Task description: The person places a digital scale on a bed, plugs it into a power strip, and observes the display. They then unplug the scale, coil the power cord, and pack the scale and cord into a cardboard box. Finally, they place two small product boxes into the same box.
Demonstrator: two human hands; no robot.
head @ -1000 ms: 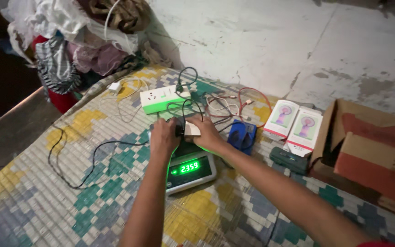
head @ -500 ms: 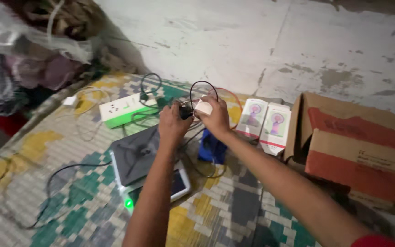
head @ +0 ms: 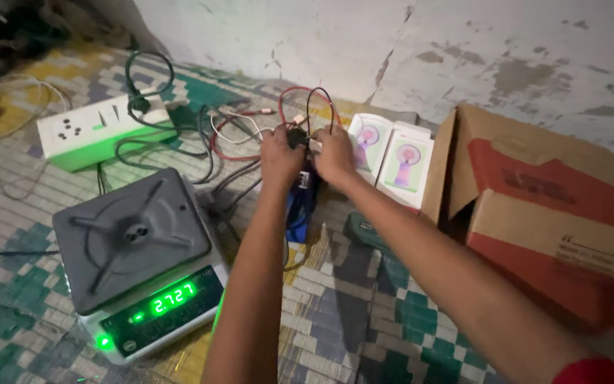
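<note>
My left hand (head: 281,158) and my right hand (head: 335,155) meet above the mat, close to the wall. The left hand pinches a small black plug (head: 296,134) with a black cable looping up from it. The right hand grips a small white adapter (head: 315,145), mostly hidden by its fingers. The plug and adapter touch between the two hands. A blue object (head: 298,205) lies on the mat below my wrists. A digital scale (head: 138,257) with a grey pan and a lit green display stands at lower left, with nothing on its pan.
A white and green power strip (head: 97,131) lies at upper left among tangled red, white and black cables (head: 230,139). Two small white boxes (head: 392,158) stand by the wall. An open cardboard box (head: 548,213) fills the right side. A dark green device (head: 368,233) lies near it.
Both hands lifted the plug and adapter off the scale and carried them toward the wall. The view shifted right and closer, and the scale's pan now stands bare.
</note>
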